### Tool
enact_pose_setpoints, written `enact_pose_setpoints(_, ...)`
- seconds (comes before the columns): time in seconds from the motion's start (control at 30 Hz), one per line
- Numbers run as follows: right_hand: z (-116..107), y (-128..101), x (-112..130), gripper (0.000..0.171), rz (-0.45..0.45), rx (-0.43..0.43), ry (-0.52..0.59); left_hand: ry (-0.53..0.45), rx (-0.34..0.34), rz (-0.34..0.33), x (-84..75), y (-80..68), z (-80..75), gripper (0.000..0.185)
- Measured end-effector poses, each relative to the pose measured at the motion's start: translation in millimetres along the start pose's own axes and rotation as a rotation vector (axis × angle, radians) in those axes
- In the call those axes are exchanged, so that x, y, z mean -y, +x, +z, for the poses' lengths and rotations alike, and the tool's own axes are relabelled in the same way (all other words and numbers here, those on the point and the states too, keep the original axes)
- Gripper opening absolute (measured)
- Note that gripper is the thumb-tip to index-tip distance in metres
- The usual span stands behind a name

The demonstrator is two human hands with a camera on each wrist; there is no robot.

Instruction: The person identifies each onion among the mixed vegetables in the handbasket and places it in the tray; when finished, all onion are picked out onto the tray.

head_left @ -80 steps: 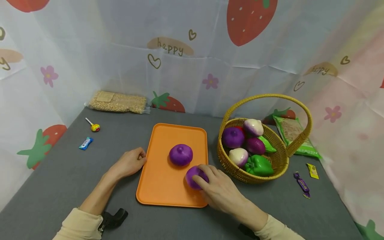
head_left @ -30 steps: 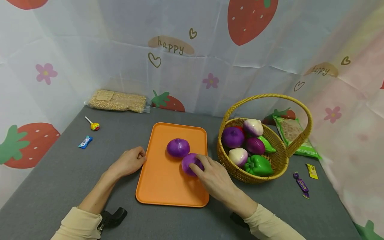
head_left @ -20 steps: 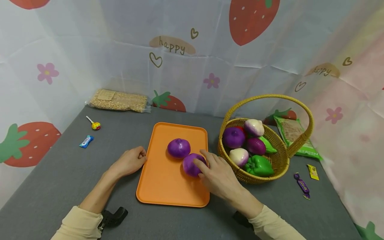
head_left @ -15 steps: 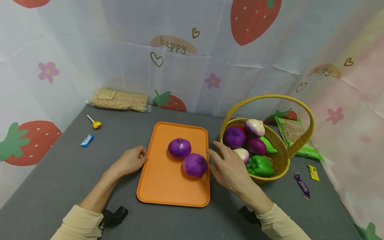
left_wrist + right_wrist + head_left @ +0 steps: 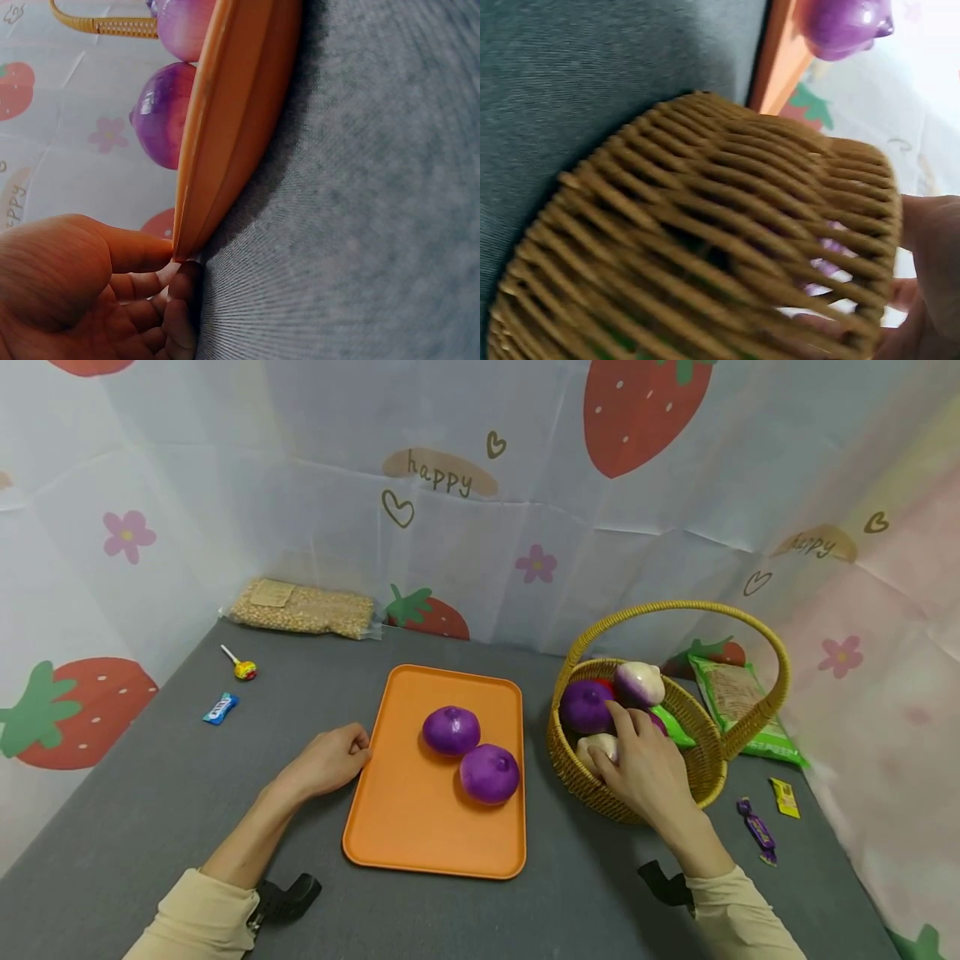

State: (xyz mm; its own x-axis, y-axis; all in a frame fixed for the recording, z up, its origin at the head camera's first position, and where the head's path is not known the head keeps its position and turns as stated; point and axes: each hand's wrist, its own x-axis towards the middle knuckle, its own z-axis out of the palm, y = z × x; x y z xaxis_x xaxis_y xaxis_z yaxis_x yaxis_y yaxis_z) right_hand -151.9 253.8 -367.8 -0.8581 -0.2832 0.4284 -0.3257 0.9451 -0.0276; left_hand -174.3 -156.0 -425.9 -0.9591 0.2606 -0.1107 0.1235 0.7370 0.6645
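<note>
My left hand point(image 5: 327, 763) pinches the left rim of the orange tray point(image 5: 420, 847); in the left wrist view its thumb lies over the rim, with curled fingers below. Two glossy purple onion-like vegetables point(image 5: 452, 731) rest close together on the tray. Over the wicker basket point(image 5: 570, 777), my right hand point(image 5: 651, 768) reaches in, thumb and fingers spread about a white-and-purple turnip point(image 5: 595, 750) at the near left. Behind the fingers are a purple onion-like vegetable point(image 5: 586, 706) and another white-and-purple turnip point(image 5: 640, 683). The weave partly hides the fingers in the right wrist view.
A tall handle point(image 5: 675, 606) arches over the basket. Behind stand a bag of grains point(image 5: 303, 610) and a green-edged packet point(image 5: 738, 702). A lollipop point(image 5: 242, 668) and blue sweet point(image 5: 221, 708) lie left; purple point(image 5: 757, 831) and yellow sweets point(image 5: 784, 797) lie right.
My right hand has slid the second purple vegetable up the tray beside the first, let it go, and moved right into the basket. The left hand stays at the tray rim.
</note>
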Motion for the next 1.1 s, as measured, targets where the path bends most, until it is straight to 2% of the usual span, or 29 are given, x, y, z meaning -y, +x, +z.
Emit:
enact_pose_setpoints(0.17, 1.7, -3.1, -6.9, 0.075, 0.057, 0.136, 0.007, 0.001, -0.001, 0.002, -0.1, -0.7, 0.0, 0.016)
enact_pose_setpoints(0.43, -0.5, -1.5, -12.5, 0.087, 0.101, 0.274, 0.062, 0.003, -0.004, 0.005, 1.3, -0.1, 0.5, 0.016)
enact_pose_setpoints(0.6, -3.1, -1.2, -14.2, 0.086, 0.143, 0.303, 0.111, 0.003, -0.002, -0.001, 0.3, 0.1, 0.6, 0.015)
enact_pose_setpoints(0.73, -9.3, -1.6, -13.9, 0.078, 0.163, 0.241, 0.168, 0.002, -0.005, 0.002, 1.3, 0.3, 0.6, 0.015)
enact_pose_setpoints(0.93, -19.5, -2.5, -11.2, 0.061, 0.126, 0.018, 0.24, 0.0, -0.001, 0.009, 1.5, 1.0, -0.1, 0.015)
enact_pose_setpoints(1.1, -25.4, -3.5, 2.5, 0.064, 0.054, -0.103, 0.314, 0.001, 0.004, 0.012, 0.0, 0.1, -0.3, 0.016)
